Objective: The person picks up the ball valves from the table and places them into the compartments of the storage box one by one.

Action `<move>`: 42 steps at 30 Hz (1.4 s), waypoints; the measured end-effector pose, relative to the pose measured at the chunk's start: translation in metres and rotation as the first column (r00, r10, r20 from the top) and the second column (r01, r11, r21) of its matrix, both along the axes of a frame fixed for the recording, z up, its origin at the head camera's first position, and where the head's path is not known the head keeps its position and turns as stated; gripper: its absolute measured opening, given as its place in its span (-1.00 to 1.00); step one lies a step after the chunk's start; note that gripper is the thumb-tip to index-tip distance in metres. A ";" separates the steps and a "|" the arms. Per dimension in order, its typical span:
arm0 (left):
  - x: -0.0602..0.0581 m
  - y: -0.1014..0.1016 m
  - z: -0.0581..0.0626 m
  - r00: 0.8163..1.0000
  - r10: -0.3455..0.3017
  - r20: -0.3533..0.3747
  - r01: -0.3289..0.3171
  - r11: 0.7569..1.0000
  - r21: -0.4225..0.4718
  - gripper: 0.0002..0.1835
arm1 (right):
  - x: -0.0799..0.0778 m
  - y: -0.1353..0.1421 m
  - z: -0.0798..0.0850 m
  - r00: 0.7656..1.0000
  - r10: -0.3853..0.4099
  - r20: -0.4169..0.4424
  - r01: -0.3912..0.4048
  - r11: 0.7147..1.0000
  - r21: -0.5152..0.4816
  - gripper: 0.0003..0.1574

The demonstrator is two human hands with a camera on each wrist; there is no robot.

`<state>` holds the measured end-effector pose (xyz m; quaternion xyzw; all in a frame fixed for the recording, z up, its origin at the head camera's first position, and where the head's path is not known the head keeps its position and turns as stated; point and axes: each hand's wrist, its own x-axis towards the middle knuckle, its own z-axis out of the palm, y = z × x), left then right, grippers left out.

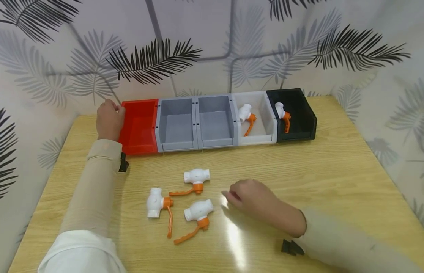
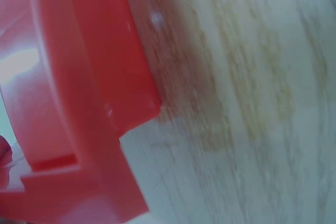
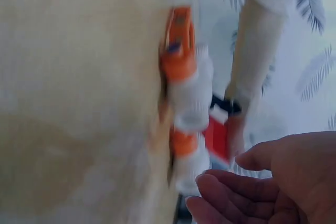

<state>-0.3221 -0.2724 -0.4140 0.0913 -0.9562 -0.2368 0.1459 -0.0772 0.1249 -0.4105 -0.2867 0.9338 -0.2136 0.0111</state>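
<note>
Right hand (image 1: 252,198) near valves (image 1: 197,175), curled fingertips (image 3: 207,184) clearest in right wrist view

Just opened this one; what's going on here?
A person's left grip is at the left side of the red bin; whether it holds the rim is unclear. The right grip is empty, beside three orange-handled white ball valves on the wooden table. The white bin and black bin each contain one.
</note>
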 end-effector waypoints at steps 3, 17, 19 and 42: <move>0.000 0.000 0.000 1.000 0.000 -0.002 0.000 1.000 -0.006 -0.75 | 0.016 -0.015 -0.004 0.997 0.075 0.029 -0.075 0.997 0.016 -0.49; 0.000 0.000 -0.001 1.000 0.002 -0.002 -0.002 1.000 -0.029 -0.78 | 0.048 -0.074 -0.016 0.990 0.127 -0.052 -0.108 0.955 0.276 -0.35; -0.001 -0.001 -0.003 1.000 0.005 -0.002 -0.005 1.000 -0.027 -0.78 | 0.048 -0.079 -0.016 0.991 0.111 -0.074 -0.084 0.952 0.296 -0.35; 0.004 0.003 0.003 1.000 -0.007 -0.016 0.007 0.999 -0.032 -0.78 | 0.049 -0.072 -0.015 0.962 0.196 -0.189 -0.080 0.867 0.492 -0.58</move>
